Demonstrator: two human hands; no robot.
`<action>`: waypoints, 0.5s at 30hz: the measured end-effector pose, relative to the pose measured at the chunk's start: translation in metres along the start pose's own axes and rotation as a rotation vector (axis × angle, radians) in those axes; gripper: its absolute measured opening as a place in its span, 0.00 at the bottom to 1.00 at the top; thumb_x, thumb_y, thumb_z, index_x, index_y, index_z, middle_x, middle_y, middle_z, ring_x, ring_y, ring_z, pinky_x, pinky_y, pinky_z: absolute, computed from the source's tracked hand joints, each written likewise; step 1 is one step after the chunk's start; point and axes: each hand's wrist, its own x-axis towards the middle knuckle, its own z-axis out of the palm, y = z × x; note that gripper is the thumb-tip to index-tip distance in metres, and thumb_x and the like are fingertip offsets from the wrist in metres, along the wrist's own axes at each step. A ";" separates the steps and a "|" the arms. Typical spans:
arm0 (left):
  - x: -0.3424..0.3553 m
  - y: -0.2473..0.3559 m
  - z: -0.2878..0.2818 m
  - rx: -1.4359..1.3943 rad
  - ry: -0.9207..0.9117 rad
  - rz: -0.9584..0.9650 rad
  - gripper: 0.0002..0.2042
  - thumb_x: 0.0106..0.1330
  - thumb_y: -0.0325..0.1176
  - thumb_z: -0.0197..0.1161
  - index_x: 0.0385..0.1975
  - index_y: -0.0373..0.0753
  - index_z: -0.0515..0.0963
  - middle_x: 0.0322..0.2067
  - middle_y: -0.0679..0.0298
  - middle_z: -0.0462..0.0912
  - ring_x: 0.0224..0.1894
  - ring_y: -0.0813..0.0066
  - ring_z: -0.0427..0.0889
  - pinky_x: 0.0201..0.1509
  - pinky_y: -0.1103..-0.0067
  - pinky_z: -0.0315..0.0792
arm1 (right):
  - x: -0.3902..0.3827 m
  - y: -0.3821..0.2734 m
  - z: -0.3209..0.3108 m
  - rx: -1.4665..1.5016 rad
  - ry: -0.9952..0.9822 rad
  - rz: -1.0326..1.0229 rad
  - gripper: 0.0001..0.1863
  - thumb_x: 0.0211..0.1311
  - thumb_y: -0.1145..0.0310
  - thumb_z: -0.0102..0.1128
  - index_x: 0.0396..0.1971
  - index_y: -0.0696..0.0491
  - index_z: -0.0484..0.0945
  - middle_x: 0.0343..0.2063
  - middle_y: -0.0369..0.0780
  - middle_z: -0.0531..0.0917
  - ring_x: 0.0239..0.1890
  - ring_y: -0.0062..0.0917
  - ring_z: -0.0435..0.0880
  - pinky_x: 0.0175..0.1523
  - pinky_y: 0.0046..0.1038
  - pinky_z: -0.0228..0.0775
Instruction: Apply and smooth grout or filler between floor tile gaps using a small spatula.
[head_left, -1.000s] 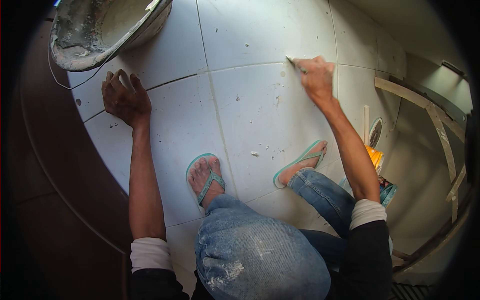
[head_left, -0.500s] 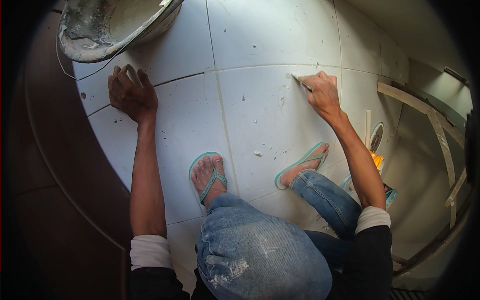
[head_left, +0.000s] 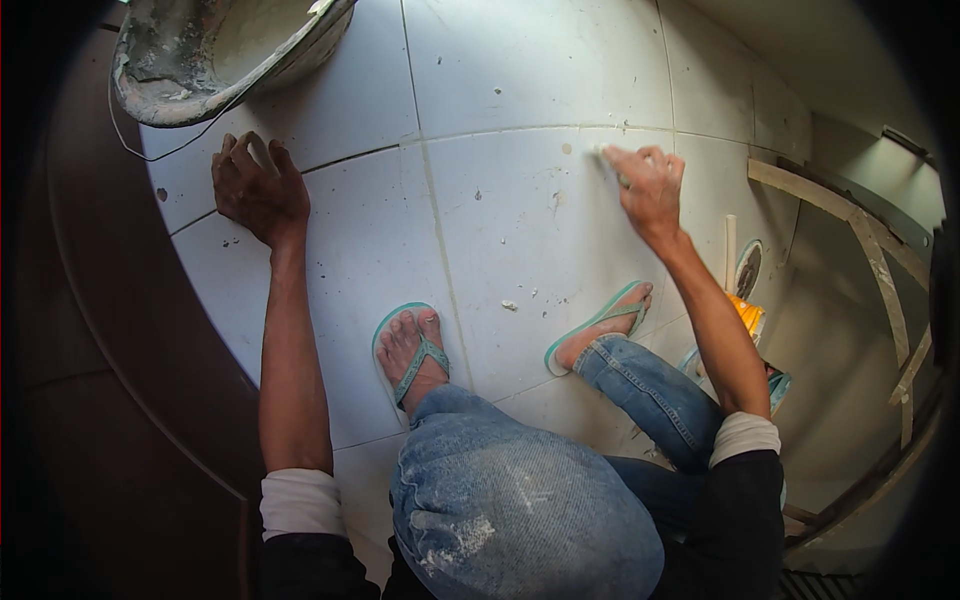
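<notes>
My right hand (head_left: 655, 195) is closed in a pinch over the white tiled floor (head_left: 500, 210), near a grout line. Between its fingers is a small thin blade, seen edge-on earlier; now its pale tip (head_left: 602, 152) is smeared by motion. At the left, my left hand (head_left: 258, 190) rests low over the tiles, just below the bucket, with its fingers curled. Something pale (head_left: 262, 152) shows between thumb and fingers, too little to name. A dirty bucket (head_left: 180, 100) with a wire handle, tipped toward me in view, holds whitish paste (head_left: 245, 45).
My feet in green flip-flops (head_left: 412, 350) stand on the tiles. White crumbs (head_left: 509, 305) lie scattered between them. A dark brown panel or step (head_left: 150, 330) borders the left. A wooden frame (head_left: 830, 200), a round disc (head_left: 748, 268) and a yellow object (head_left: 746, 314) are at the right.
My right hand has turned slightly and its fingertips have moved a little right, blurring the tool. The left hand keeps its pose; the whole view has shifted slightly.
</notes>
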 end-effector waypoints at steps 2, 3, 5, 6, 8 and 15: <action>0.000 -0.001 0.001 -0.008 0.005 0.012 0.18 0.73 0.45 0.66 0.55 0.40 0.83 0.62 0.52 0.84 0.69 0.48 0.78 0.72 0.53 0.70 | 0.036 0.013 -0.010 0.071 -0.008 0.096 0.20 0.64 0.73 0.67 0.54 0.42 0.90 0.48 0.32 0.93 0.46 0.29 0.83 0.59 0.40 0.63; 0.002 0.001 0.002 -0.020 0.012 0.021 0.18 0.73 0.44 0.67 0.55 0.40 0.83 0.62 0.52 0.84 0.68 0.48 0.78 0.71 0.53 0.70 | 0.045 0.022 -0.004 0.068 -0.006 0.103 0.20 0.64 0.73 0.67 0.54 0.42 0.90 0.48 0.32 0.93 0.46 0.29 0.83 0.59 0.40 0.63; 0.003 0.002 0.003 -0.031 0.012 0.040 0.17 0.73 0.44 0.67 0.54 0.40 0.83 0.62 0.52 0.84 0.68 0.47 0.79 0.71 0.53 0.71 | 0.057 0.031 0.002 0.173 -0.114 0.037 0.23 0.60 0.76 0.67 0.54 0.41 0.90 0.47 0.31 0.93 0.49 0.28 0.83 0.60 0.40 0.63; 0.003 0.001 0.003 -0.035 0.010 0.055 0.17 0.73 0.44 0.67 0.54 0.40 0.83 0.61 0.51 0.84 0.67 0.47 0.79 0.71 0.53 0.71 | 0.051 0.027 0.001 0.175 -0.115 0.036 0.23 0.60 0.76 0.67 0.54 0.41 0.90 0.47 0.31 0.93 0.49 0.28 0.83 0.60 0.40 0.63; 0.003 0.002 0.004 -0.019 0.016 0.045 0.17 0.73 0.44 0.67 0.53 0.40 0.83 0.61 0.51 0.84 0.67 0.47 0.79 0.71 0.53 0.72 | 0.027 0.012 -0.005 0.194 -0.223 -0.008 0.22 0.63 0.76 0.65 0.55 0.41 0.91 0.45 0.32 0.93 0.49 0.28 0.83 0.60 0.39 0.63; 0.002 0.000 0.003 -0.027 -0.002 0.025 0.17 0.73 0.45 0.67 0.54 0.41 0.83 0.62 0.52 0.83 0.68 0.48 0.79 0.71 0.53 0.71 | 0.042 0.013 -0.016 0.207 -0.092 0.055 0.17 0.66 0.72 0.67 0.52 0.42 0.92 0.43 0.32 0.93 0.47 0.29 0.84 0.56 0.38 0.64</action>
